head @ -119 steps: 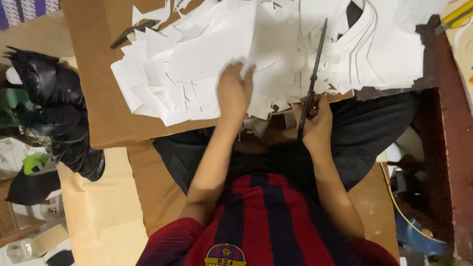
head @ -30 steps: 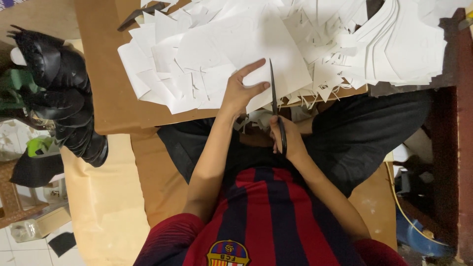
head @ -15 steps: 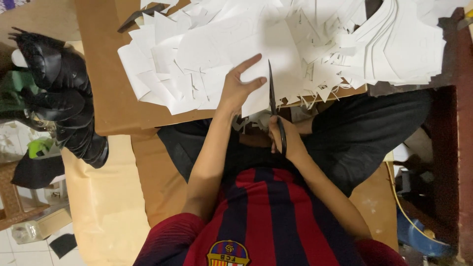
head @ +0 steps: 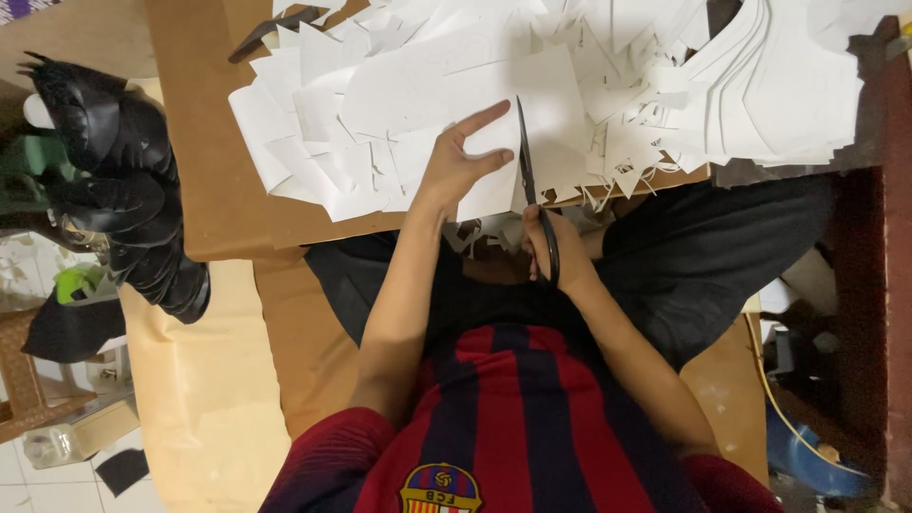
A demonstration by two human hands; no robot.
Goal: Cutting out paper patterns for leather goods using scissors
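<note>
My left hand point(head: 458, 163) grips the near edge of a white paper sheet point(head: 532, 104), fingers spread over it. My right hand point(head: 551, 249) holds black scissors point(head: 528, 171) by the handles, and the blades point away from me into that sheet just right of my left fingers. The sheet lies on top of a big heap of white paper cut-outs point(head: 380, 114) on a brown cardboard board point(head: 204, 171) across my lap.
A black moulded piece with spikes point(head: 114, 171) lies at the left beside the board. Stacked white sheets point(head: 779, 85) fill the upper right. A dark strip point(head: 271, 28) rests at the board's far edge. Brown paper point(head: 199, 399) covers the floor at my left.
Four seconds ago the scissors pointed far into the heap on the right; my right hand has brought them left beside my left hand. In the last second the blades moved slightly further into the sheet.
</note>
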